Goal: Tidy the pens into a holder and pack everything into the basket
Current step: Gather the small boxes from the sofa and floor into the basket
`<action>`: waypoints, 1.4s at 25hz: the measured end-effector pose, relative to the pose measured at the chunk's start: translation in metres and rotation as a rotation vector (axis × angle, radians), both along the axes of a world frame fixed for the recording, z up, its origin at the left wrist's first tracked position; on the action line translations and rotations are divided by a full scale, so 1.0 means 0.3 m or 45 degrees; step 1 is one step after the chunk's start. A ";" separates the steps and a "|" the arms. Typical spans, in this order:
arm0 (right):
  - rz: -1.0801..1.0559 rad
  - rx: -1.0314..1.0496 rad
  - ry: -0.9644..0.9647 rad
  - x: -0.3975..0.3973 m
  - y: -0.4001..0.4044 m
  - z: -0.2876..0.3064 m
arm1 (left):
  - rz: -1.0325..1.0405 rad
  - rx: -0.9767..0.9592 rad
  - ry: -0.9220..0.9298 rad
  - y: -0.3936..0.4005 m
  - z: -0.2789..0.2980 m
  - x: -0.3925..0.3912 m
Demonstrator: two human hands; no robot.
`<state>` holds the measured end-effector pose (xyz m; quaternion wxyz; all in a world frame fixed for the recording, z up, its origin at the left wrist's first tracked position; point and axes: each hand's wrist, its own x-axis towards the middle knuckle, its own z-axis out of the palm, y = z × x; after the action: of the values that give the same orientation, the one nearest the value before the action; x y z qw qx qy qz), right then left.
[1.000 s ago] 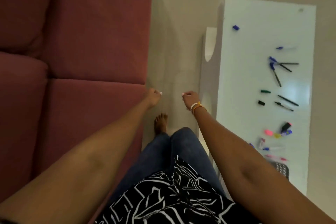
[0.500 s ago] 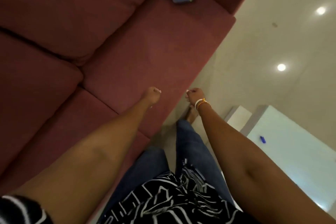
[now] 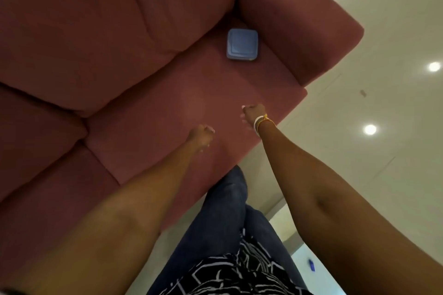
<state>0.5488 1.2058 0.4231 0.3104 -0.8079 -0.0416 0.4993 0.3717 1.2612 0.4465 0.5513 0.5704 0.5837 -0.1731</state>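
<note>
A dusky red sofa fills most of the room here, its seat cushions meeting at deep seams. A flat blue square container lies on the seat near the armrest. The glossy pale floor mirrors round lights.

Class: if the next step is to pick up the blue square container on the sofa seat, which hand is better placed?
Probably the right hand: it is nearer the blue container than the left hand, and holds nothing.
</note>
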 end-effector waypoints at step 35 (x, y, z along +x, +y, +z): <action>-0.378 -0.068 0.198 -0.153 -0.306 -0.146 | 0.099 -0.124 -0.028 -0.070 -0.229 0.107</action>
<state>0.5028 1.1142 0.3794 0.3615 -0.7719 0.1155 0.5101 0.4037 1.2402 0.3777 0.5910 0.5217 0.5903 -0.1734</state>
